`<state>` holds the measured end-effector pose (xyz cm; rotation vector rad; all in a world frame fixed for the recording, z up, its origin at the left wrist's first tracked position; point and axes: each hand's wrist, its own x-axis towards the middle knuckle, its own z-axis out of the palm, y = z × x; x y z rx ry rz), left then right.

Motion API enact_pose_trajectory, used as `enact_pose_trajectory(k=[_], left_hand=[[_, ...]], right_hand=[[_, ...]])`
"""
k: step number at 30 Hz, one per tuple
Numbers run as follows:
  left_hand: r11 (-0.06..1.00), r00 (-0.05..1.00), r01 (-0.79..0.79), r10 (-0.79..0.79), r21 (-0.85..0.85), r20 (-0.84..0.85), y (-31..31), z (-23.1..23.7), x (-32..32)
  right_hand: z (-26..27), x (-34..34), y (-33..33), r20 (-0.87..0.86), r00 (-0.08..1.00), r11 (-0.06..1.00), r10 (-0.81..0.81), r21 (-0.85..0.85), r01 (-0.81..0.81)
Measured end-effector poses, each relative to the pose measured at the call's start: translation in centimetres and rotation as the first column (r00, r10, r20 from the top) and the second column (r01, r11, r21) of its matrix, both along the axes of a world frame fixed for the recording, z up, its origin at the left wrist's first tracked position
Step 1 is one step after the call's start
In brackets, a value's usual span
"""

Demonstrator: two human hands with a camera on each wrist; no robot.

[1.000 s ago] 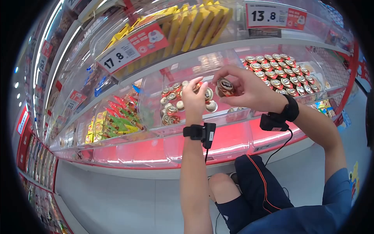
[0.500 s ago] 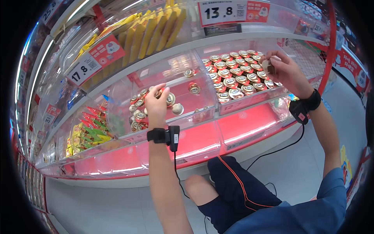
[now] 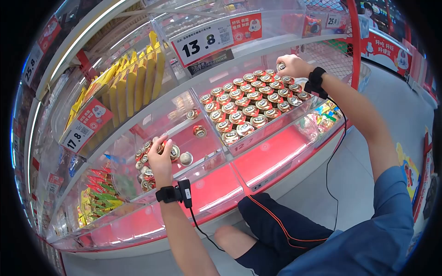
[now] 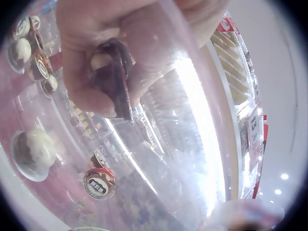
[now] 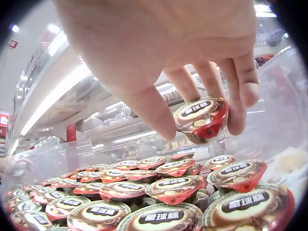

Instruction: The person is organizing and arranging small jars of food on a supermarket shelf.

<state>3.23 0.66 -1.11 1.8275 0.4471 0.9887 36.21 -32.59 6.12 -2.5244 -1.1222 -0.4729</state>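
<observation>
My right hand (image 3: 297,68) is over the far right corner of the right-hand bin, pinching a small foil-lidded snack cup (image 5: 201,119) between thumb and fingers. Its printed lid faces up, just above rows of similar cups (image 3: 251,111) standing lid up. In the left-hand bin, my left hand (image 3: 160,162) pinches another snack cup (image 4: 114,79), which appears dark and edge-on in the left wrist view. Loose cups (image 3: 146,173) lie around that hand, some tipped over with pale undersides showing. Two more cups, one of them a red-and-gold cup (image 3: 199,131), lie farther right in that bin.
A clear divider (image 3: 216,138) separates the two bins. Above them runs a shelf edge with a 13.8 price sign (image 3: 202,45) and yellow packets (image 3: 133,85). Red mesh (image 3: 338,62) closes the right end. Colourful packets (image 3: 99,193) fill the bin at left.
My right hand has carried its snack cup rightward from the left-hand bin to the far right of the right-hand bin. The left hand stays among the loose cups while the head view swings right.
</observation>
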Motion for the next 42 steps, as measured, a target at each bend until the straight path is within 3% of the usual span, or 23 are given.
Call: enact_pose_trajectory(k=[5, 12, 15, 21, 25, 28, 34, 38, 42], left_hand=[[0.994, 0.999, 0.033, -0.035, -0.104, -0.023, -0.6, 0.5, 0.0], [0.996, 0.999, 0.028, -0.032, -0.09, -0.039, -0.2, 0.2, 0.1], [0.997, 0.998, 0.006, -0.01, -0.082, -0.057, -0.6, 0.5, 0.1], [0.996, 0.996, 0.007, -0.015, -0.088, -0.084, -0.7, 0.7, 0.2], [0.994, 0.996, 0.03, -0.038, -0.105, -0.075, -0.5, 0.6, 0.2], [0.998, 0.996, 0.045, -0.048, -0.037, -0.081, 0.7, -0.2, 0.5], [0.99, 0.995, 0.044, -0.055, -0.134, -0.083, -0.4, 0.4, 0.2], [0.973, 0.992, 0.046, -0.072, -0.226, -0.108, -1.0, 1.1, 0.0], [0.992, 0.994, 0.038, -0.049, -0.12, -0.094, -0.3, 0.5, 0.2]], right_hand=[[1.4, 1.0, 2.3, -0.217, 0.949, 0.963, -0.231, -0.188, 0.191], [1.0, 4.6, 3.5, -0.298, 0.94, 0.965, -0.167, -0.245, 0.094], [1.0, 4.7, 3.6, -0.285, 0.94, 0.938, -0.189, -0.337, 0.086], [-0.3, 6.1, 3.8, -0.242, 0.96, 0.944, -0.137, -0.324, 0.053], [-0.1, 5.9, 4.0, -0.228, 0.955, 0.913, -0.188, -0.4, 0.084], [-1.1, 7.6, 3.9, -0.162, 0.983, 0.937, -0.088, -0.35, 0.026], [-1.4, 7.4, 4.4, -0.154, 0.985, 0.906, -0.079, -0.423, 0.006], [-1.7, 7.5, 4.0, -0.157, 0.986, 0.944, -0.051, -0.33, -0.004], [-1.0, 8.1, 4.2, -0.222, 0.971, 0.911, -0.084, -0.411, -0.015]])
